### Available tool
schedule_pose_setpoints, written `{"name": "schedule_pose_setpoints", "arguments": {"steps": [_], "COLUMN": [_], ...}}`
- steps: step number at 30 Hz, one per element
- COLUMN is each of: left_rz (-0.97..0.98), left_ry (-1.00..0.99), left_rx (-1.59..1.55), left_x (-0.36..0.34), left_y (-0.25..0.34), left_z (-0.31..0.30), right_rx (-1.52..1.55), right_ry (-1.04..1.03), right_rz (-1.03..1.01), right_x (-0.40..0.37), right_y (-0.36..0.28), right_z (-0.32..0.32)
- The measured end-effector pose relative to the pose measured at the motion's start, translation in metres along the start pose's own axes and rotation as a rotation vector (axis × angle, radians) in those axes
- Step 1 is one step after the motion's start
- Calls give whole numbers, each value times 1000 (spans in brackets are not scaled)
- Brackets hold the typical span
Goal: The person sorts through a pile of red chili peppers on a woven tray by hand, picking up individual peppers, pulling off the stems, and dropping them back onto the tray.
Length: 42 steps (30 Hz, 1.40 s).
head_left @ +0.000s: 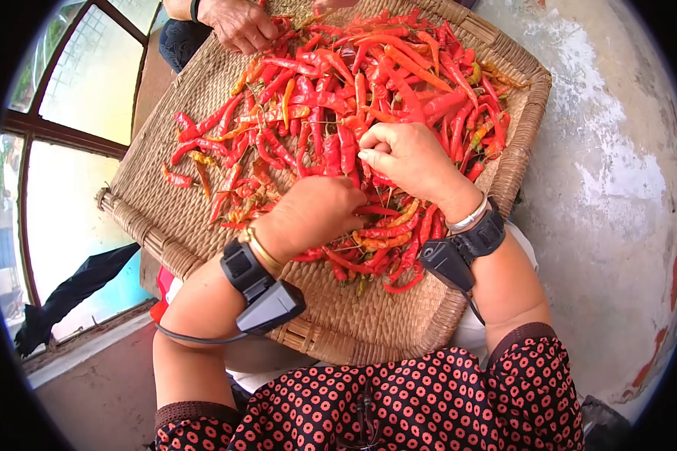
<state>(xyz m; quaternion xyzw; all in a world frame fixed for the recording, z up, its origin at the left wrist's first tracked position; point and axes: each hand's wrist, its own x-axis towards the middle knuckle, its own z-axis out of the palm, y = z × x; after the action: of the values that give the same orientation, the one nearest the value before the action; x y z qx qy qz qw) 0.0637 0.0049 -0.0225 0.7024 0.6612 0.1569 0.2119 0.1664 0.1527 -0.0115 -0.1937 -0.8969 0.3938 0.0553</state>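
Observation:
Red chili peppers [323, 98], some orange or yellowish, lie heaped in a shallow woven basket tray [158, 165]. My left hand [320, 210] is low over the near part of the heap, back of the hand up. Its fingers curl down among the peppers, and their tips are mostly hidden. Just to its right and farther out, my right hand [410, 161] is closed, thumb pressed to the bent index finger above the peppers. What is in that pinch, if anything, is too small to make out. The hands are close but apart.
Another person's hand [241, 26] reaches into the far left of the tray. Part of a second hand shows at the top edge. A framed window [75, 195] with a dark folded cloth [83, 289] stands left; a worn plaster wall [594, 150] is right.

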Motion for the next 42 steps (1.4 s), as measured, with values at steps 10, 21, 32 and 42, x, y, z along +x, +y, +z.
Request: {"name": "schedule_pose_setpoints", "arguments": {"steps": [10,21,32,42], "left_rz": [-69,-136,454,333], "left_ry": [32,285,-142,-163], "left_rx": [-242,-207,204,165], "left_x": [-6,-5,0,-4], "left_y": [-20,-3,48,29], "left_z": [-25,-35,46,9], "right_rx": [83,200,261,295], "right_ry": [52,259,223,324], "right_rz": [-33,29,-1,-9], "right_x": [0,3,7,7], "right_y": [1,3,1,6], "right_z": [-2,-10,-5,-7]}}
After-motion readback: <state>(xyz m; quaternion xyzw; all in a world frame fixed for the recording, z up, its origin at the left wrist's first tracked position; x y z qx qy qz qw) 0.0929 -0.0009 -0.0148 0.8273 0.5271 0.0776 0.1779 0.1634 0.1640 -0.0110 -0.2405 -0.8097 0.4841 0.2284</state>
